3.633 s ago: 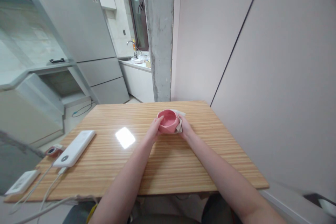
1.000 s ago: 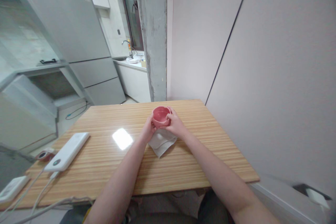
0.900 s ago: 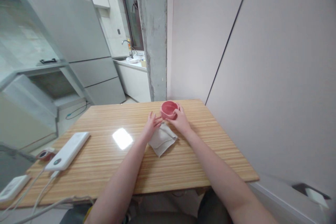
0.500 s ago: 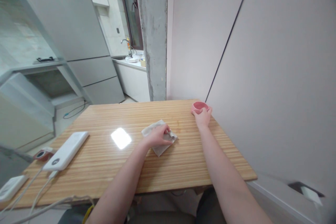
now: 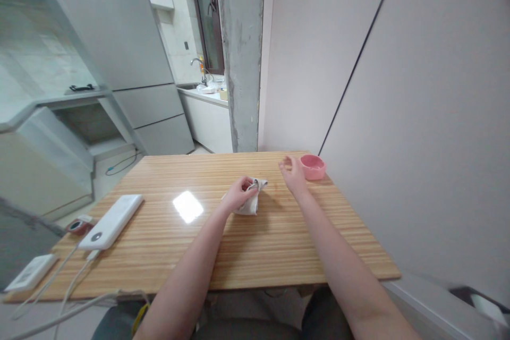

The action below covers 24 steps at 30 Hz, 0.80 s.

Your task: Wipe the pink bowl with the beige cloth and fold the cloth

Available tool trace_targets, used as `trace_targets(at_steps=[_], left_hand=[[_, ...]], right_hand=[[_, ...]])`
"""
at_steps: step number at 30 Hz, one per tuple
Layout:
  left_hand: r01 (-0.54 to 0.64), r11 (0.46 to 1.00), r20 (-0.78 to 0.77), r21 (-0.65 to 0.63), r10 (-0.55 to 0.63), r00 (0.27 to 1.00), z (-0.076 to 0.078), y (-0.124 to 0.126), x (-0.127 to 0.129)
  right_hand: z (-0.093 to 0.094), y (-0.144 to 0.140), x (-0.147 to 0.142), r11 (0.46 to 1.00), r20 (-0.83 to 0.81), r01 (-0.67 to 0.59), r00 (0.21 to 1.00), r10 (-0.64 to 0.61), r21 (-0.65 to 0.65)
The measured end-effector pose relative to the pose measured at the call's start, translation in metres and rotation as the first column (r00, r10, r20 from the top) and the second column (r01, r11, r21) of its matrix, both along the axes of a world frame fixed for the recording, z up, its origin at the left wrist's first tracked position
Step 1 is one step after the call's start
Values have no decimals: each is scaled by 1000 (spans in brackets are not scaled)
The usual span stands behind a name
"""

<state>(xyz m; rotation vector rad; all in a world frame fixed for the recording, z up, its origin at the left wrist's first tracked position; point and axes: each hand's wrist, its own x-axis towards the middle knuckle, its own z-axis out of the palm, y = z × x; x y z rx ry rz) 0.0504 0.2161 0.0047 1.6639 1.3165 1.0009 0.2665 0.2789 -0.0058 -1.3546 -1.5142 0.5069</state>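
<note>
Pinched in the fingers of my left hand (image 5: 239,193) is a pale grey cloth (image 5: 252,203), bunched up and lifted at its top over the middle of the table. My right hand (image 5: 292,172) is just left of a pink bowl (image 5: 313,168), with its fingers apart and nothing in them. The bowl stands upright near the table's far right corner. Part of the cloth is hidden behind my left hand.
The wooden table (image 5: 179,255) meets a pale wall (image 5: 358,143) on its right. At the left lie a white power bank (image 5: 113,221) with cables, a small reddish object (image 5: 78,226) and another white device (image 5: 32,273). A fridge (image 5: 115,37) stands beyond.
My right hand has let go of the pink bowl and moved left of it. My left hand has gathered the cloth, which lay flatter before, and raised it. The view has shifted slightly.
</note>
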Motion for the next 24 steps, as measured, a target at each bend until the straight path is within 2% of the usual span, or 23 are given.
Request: trace_targets(at_steps=[1, 2, 3, 4, 6, 11, 14, 16, 18, 20, 21, 24], left_hand=[[-70, 998, 101, -3, 70, 992, 1, 2, -1], [-126, 992, 198, -11, 126, 972, 2, 4, -1], [-161, 987, 284, -24, 161, 945, 3, 6, -2], [-171, 985, 351, -37, 173, 920, 4, 6, -3], [-136, 989, 410, -61, 149, 900, 6, 6, -3], [-98, 994, 386, -48, 109, 916, 10, 2, 0], [-59, 998, 313, 4, 55, 948, 12, -3, 6], [-25, 1000, 278, -1, 24, 960, 12, -4, 8], [-17, 999, 304, -39, 28, 952, 12, -3, 7], [-75, 995, 347, -69, 94, 933, 14, 1, -1], [-132, 989, 366, -72, 149, 919, 15, 4, -7], [-352, 934, 414, -68, 348, 841, 18, 15, -37]], right_hand=[[-1, -4, -14, 972, -94, -206, 976, 196, -115], [-3, -10, -28, 900, -201, -374, 921, 333, -224], [-6, -15, -40, 822, -298, -500, 856, 421, -274], [-9, -20, -51, 769, -372, -576, 802, 467, -276], [-14, -27, -65, 733, -460, -639, 736, 497, -231], [-15, -27, -69, 775, -529, -603, 727, 437, -189], [-13, -26, -67, 804, -507, -589, 721, 473, -87], [-10, -28, -68, 795, -499, -606, 701, 509, -41], [-7, -31, -68, 773, -534, -633, 670, 516, -49], [-4, -30, -67, 769, -588, -634, 654, 476, -81], [-3, -28, -64, 785, -608, -611, 662, 438, -100], [-2, -13, -47, 881, -569, -446, 770, 287, -159]])
